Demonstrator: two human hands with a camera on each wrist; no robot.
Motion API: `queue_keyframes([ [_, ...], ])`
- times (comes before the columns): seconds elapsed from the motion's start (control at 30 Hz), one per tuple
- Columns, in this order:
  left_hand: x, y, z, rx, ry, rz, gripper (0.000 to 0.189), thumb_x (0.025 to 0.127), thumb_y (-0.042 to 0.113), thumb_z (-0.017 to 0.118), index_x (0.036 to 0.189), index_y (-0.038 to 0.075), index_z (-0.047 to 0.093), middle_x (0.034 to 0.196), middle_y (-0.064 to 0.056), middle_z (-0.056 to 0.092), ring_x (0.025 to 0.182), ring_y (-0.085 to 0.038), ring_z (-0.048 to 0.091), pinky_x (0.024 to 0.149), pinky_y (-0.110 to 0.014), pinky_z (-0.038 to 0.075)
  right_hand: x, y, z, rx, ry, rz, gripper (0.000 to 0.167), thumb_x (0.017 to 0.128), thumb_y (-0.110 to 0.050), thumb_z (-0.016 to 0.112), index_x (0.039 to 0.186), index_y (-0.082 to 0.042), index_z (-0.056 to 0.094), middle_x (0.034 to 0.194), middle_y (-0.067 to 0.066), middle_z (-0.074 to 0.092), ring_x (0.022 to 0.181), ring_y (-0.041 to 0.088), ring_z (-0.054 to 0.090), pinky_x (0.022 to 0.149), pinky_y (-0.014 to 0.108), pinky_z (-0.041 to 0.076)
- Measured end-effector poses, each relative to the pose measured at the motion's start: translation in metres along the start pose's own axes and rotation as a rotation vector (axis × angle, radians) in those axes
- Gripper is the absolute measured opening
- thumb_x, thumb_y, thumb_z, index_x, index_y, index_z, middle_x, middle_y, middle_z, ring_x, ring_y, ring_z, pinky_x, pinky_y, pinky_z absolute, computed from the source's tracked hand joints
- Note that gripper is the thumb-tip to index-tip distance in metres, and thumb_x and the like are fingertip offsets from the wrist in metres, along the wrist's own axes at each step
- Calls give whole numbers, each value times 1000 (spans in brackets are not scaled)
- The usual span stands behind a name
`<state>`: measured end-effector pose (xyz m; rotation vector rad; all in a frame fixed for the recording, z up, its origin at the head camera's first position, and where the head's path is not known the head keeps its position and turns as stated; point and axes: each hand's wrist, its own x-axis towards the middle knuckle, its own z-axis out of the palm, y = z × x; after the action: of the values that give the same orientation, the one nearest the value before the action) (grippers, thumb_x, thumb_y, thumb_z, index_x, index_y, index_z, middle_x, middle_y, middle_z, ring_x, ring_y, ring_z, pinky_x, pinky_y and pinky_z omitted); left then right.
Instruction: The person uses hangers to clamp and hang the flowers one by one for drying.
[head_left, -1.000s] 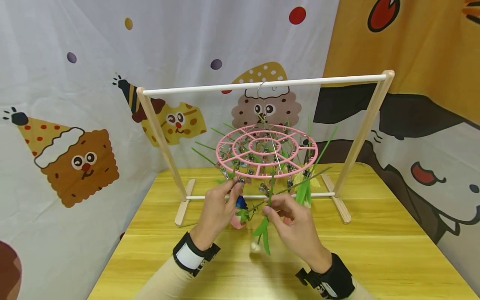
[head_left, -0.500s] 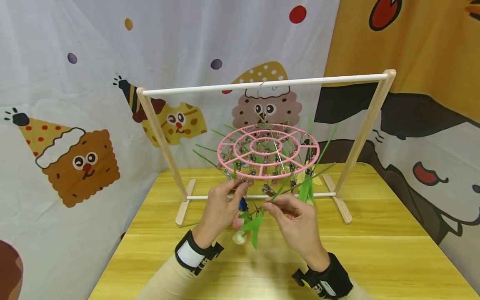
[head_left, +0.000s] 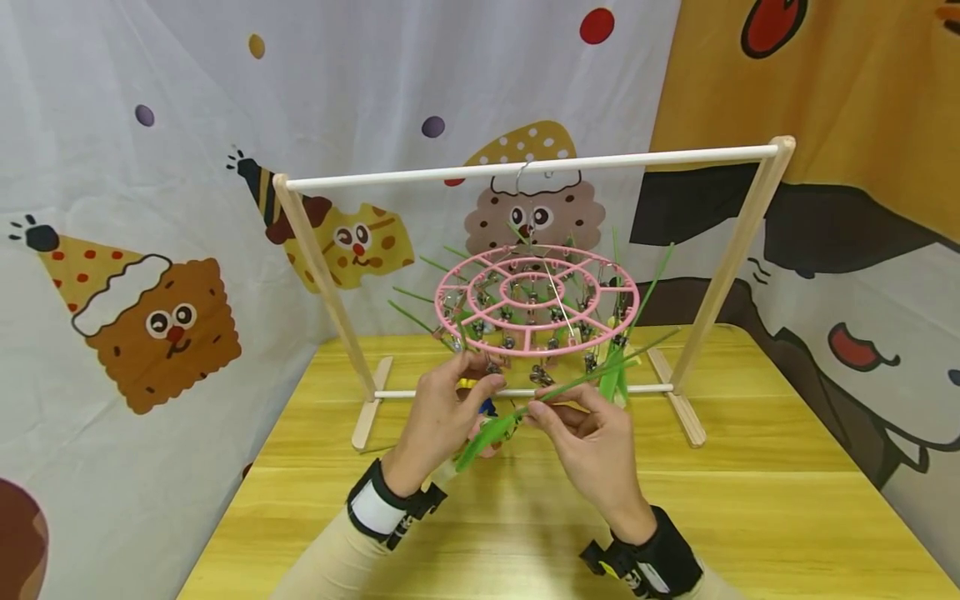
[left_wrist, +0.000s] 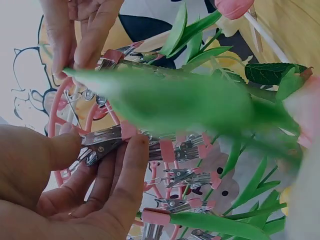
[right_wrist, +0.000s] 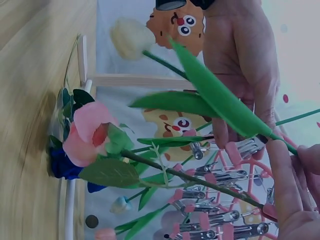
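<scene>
My left hand [head_left: 438,417] pinches a metal clip [left_wrist: 107,137] with a pink tip, which hangs from the near-left rim of the pink round hanger [head_left: 527,350]. In my right hand [head_left: 596,442] the green stem of an artificial white tulip [right_wrist: 131,39] is held between thumb and fingers. The tulip slants, its bloom down by my left wrist and its stem end up to the right. Its leaves [right_wrist: 215,100] cross in front of the left hand in the right wrist view. Just beyond, a pink flower [right_wrist: 92,135] hangs bloom-down on a clipped stem.
A wooden stand [head_left: 726,267] with a white top bar [head_left: 420,176] carries the hanger over the wood-grain table [head_left: 525,533]. Several clips and clipped flowers crowd below the rings, among them a blue flower [right_wrist: 65,164]. Printed curtains [head_left: 187,125] stand behind.
My right hand has turned the tulip from hanging nearly upright to slanting, its bloom swinging left toward my left wrist. The left hand stays at the clip.
</scene>
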<state>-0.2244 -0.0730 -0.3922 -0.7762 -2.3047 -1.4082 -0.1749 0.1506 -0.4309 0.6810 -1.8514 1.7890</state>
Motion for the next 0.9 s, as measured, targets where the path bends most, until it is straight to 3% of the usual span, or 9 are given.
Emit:
queue_keyframes([
  [0.2, 0, 1, 1, 18, 6, -15, 15, 113, 15, 77, 124, 4, 79, 117, -9, 86, 108, -24, 85, 83, -23, 71, 1, 2, 4, -25, 20, 11, 19, 106, 7, 81, 123, 1, 79, 112, 25, 85, 98, 18, 89, 90, 40, 74],
  [0.4, 0, 3, 3, 43, 71, -39, 4, 111, 7, 78, 114, 7, 81, 111, -9, 88, 102, -24, 85, 77, -24, 64, 3, 5, 6, -44, 52, 45, 18, 104, 4, 84, 122, -1, 82, 104, 25, 87, 93, 18, 88, 86, 39, 74],
  [0.57, 0, 4, 6, -1, 133, -49, 18, 108, -9, 71, 110, 6, 82, 109, -10, 89, 93, -24, 86, 77, -27, 67, 7, 6, 7, -38, 60, 111, 16, 103, 4, 86, 118, -1, 84, 103, 24, 87, 91, 22, 89, 85, 37, 74],
  [0.7, 1, 4, 9, -36, 172, -45, 22, 109, -9, 68, 105, 7, 82, 105, -9, 90, 87, -22, 85, 73, -28, 69, 9, 7, 7, -21, 50, 156, 15, 102, 4, 87, 117, 0, 85, 105, 24, 88, 92, 22, 90, 84, 37, 74],
  [0.9, 1, 5, 11, -42, 168, -41, 24, 107, -11, 68, 100, 7, 82, 101, -10, 89, 83, -19, 84, 69, -24, 66, 11, 8, 8, -8, 48, 154, 13, 102, 3, 87, 115, 2, 85, 105, 25, 88, 92, 21, 91, 83, 36, 74],
])
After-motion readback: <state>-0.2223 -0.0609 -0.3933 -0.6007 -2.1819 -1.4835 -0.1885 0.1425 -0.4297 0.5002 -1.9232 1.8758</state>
